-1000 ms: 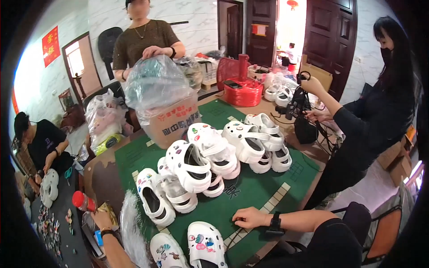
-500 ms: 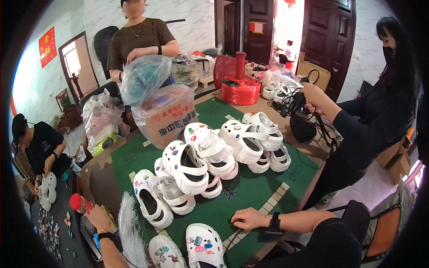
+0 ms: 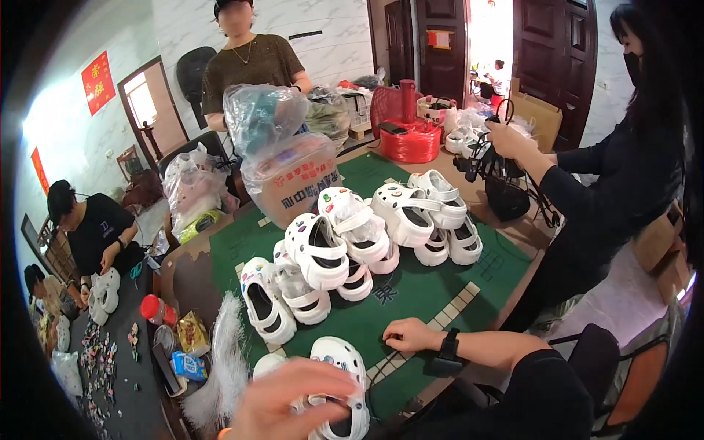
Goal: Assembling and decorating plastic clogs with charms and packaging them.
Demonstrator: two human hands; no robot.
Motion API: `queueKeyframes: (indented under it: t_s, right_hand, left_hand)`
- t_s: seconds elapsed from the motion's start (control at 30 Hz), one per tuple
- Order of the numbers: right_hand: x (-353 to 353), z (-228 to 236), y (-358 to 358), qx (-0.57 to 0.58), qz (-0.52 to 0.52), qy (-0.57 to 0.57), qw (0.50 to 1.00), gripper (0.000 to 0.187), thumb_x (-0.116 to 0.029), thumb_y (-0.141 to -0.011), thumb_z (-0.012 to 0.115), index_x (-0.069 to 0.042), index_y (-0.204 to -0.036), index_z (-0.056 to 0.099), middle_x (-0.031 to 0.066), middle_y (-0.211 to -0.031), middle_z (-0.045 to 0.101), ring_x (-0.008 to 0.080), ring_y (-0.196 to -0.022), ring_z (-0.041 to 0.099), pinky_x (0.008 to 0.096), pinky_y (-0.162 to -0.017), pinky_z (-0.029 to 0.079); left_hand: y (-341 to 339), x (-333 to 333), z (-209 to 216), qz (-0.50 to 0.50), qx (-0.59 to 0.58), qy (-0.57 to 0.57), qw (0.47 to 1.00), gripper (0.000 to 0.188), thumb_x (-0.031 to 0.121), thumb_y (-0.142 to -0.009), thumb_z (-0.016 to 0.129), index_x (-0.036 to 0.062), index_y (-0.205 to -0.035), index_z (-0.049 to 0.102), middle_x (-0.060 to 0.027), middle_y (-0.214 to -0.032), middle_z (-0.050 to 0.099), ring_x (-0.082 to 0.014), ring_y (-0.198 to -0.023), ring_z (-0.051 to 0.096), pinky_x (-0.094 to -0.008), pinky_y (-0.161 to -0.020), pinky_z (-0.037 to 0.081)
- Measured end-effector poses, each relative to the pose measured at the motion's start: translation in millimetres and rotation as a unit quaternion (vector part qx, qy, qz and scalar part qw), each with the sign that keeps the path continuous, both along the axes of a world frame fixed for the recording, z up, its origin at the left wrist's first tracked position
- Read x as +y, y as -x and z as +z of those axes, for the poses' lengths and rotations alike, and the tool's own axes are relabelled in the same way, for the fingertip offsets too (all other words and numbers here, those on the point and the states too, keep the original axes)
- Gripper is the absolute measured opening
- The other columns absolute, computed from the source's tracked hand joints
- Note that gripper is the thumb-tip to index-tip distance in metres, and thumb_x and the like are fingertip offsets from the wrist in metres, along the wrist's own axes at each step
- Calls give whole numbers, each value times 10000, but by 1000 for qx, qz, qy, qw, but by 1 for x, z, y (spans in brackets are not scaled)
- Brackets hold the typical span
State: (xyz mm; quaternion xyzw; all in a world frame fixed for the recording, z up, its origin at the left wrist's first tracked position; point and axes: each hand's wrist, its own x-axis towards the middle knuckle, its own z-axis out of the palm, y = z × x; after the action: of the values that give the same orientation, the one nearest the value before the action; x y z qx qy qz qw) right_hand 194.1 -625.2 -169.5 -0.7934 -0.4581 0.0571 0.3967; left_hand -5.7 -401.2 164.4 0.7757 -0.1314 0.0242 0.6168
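My left hand [image 3: 297, 396], slightly blurred, hovers over a near pair of white clogs with its fingers apart and nothing visible in them. It covers much of the left clog [image 3: 265, 364] and part of the right clog [image 3: 339, 353]. Loosely curled, my right hand [image 3: 411, 335] rests on the green mat [image 3: 418, 293] beside a row of pale tiles printed on it; no object shows in it. Beyond both hands, several white clogs [image 3: 317, 253] with colourful charms are stacked in a pile, some with clear plastic inside.
Left of the mat are white plastic strands [image 3: 220, 367], a red-lidded jar [image 3: 155, 309] and a blue packet [image 3: 189, 365]. A plastic-covered carton [image 3: 297, 180] stands behind the clogs. Co-workers are around; one at right handles black cables [image 3: 506, 165], another at left holds clogs [image 3: 104, 297].
My left hand has left the red-lidded jar and come right, over the near clogs. My right hand stays on the mat. The view has shifted, with the scene sliding rightward.
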Motion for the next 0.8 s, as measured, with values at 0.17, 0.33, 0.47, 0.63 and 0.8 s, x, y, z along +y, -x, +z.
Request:
queueKeyframes:
  t_s: [0.17, 0.33, 0.47, 0.63, 0.8]
  right_hand:
    - [-9, -3, 2, 13, -22, -4, 1000, 146, -184, -819, 665, -63, -899, 681, 69, -812, 659, 208, -669, 653, 325, -610, 514]
    - [-14, -1, 5, 2, -24, -9, 1000, 155, -186, -794, 635, -77, -894, 681, 83, -832, 660, 272, -728, 652, 370, -647, 518]
    - [2, -2, 4, -68, -6, -63, 996, 125, -156, -796, 650, -61, -865, 692, 98, -819, 673, 244, -700, 661, 341, -632, 523]
    - [-13, 1, -2, 0, -49, -55, 997, 106, -108, -795, 647, -34, -851, 699, 117, -783, 670, 231, -673, 649, 326, -619, 516]
    - [-1, 17, 4, 60, -40, -2, 997, 143, -107, -815, 642, 7, -888, 689, 120, -767, 665, 200, -651, 629, 310, -612, 495]
  left_hand:
    - [8, -50, 0, -259, -32, 29, 965, 197, -8, -874, 627, 2, -1057, 701, -141, -1106, 650, -257, -963, 622, -351, -818, 486]
    - [26, -63, -7, -299, -2, 99, 949, 239, -17, -887, 579, -6, -1097, 693, -155, -1162, 635, -291, -1044, 597, -383, -897, 463]
    - [48, -54, -8, -234, -119, 21, 965, 272, 52, -900, 614, -28, -1157, 648, -177, -1213, 613, -323, -1088, 570, -427, -939, 434]
    - [42, 19, -42, 213, 35, -163, 963, 331, 59, -866, 616, 4, -1192, 623, -99, -1074, 641, -171, -945, 618, -297, -804, 493]
    - [66, 119, -149, 376, 106, -434, 812, 337, 229, -839, 664, 21, -1104, 659, -205, -960, 670, -400, -905, 638, -471, -804, 510]
